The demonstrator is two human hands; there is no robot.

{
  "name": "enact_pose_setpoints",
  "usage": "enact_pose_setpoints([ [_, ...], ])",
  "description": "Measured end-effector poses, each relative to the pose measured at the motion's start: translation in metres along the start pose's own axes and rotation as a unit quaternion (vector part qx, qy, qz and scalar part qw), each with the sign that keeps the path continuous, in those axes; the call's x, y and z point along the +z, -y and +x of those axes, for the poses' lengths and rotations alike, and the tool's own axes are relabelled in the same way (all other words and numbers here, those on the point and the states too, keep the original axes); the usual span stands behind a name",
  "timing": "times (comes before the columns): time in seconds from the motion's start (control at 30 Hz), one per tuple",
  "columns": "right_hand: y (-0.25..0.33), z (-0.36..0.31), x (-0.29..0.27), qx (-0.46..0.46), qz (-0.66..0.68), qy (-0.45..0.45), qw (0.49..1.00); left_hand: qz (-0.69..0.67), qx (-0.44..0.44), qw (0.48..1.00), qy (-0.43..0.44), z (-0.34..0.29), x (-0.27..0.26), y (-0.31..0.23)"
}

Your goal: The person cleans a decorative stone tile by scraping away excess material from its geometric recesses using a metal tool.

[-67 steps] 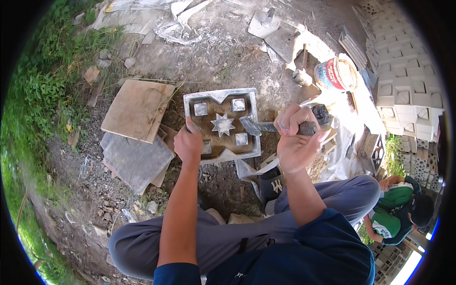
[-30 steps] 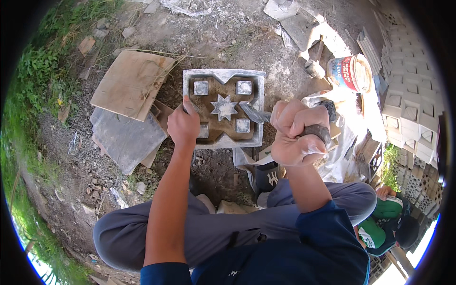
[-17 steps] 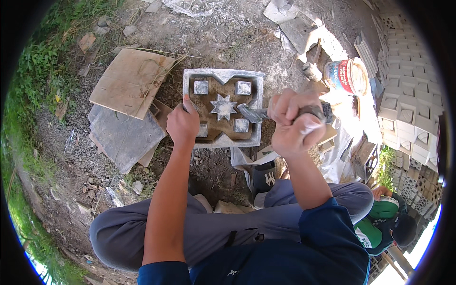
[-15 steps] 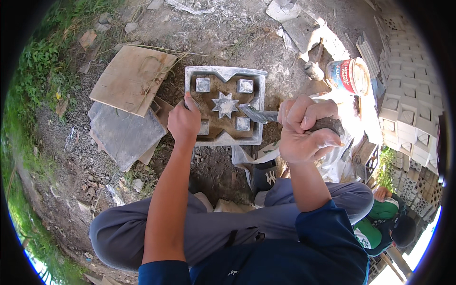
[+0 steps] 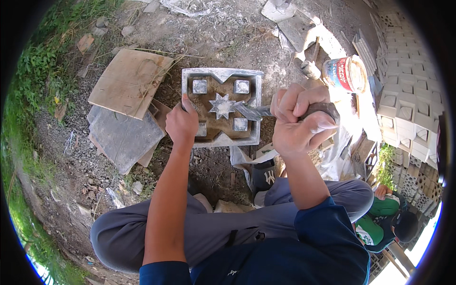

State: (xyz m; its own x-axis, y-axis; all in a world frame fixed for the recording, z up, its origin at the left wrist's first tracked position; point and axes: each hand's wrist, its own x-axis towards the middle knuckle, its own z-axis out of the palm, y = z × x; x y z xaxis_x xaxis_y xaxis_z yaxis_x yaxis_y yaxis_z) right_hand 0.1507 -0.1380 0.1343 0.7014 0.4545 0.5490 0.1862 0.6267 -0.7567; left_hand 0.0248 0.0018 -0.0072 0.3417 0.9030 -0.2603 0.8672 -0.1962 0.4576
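A grey metal block mold (image 5: 221, 139) lies on the ground, with square studs in its corners and an eight-pointed star (image 5: 221, 105) at its centre. My left hand (image 5: 182, 119) is closed around the mold's left wall, thumb on the rim. In my right fist (image 5: 301, 121) I hold the dark handle of a flat-bladed scraper (image 5: 249, 111). Its grey blade reaches over the right wall, with the tip beside the star; whether it touches anything inside I cannot tell.
Left of the mold are stacked boards (image 5: 130, 80). A paint bucket (image 5: 345, 73) stands at right, near white plastic sheeting. Stacked hollow blocks (image 5: 408, 95) fill the far right. Another person in green (image 5: 375, 228) sits at lower right. Weeds grow along the left.
My right hand has shifted slightly left, bringing the scraper's blade closer to the star. The left hand keeps its hold on the mold's wall.
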Motion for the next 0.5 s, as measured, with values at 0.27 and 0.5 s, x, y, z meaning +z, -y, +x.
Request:
enact_pose_setpoints([
  [0.27, -0.003, -0.006, -0.003, -0.026, 0.014, 0.005, 1.000, 0.004, -0.006, 1.000, 0.016, 0.001, 0.002, 0.003],
  [0.5, -0.005, -0.009, -0.004, 0.036, -0.093, 0.026, 0.995, 0.002, -0.019, 1.000, 0.012, -0.001, -0.001, 0.001],
])
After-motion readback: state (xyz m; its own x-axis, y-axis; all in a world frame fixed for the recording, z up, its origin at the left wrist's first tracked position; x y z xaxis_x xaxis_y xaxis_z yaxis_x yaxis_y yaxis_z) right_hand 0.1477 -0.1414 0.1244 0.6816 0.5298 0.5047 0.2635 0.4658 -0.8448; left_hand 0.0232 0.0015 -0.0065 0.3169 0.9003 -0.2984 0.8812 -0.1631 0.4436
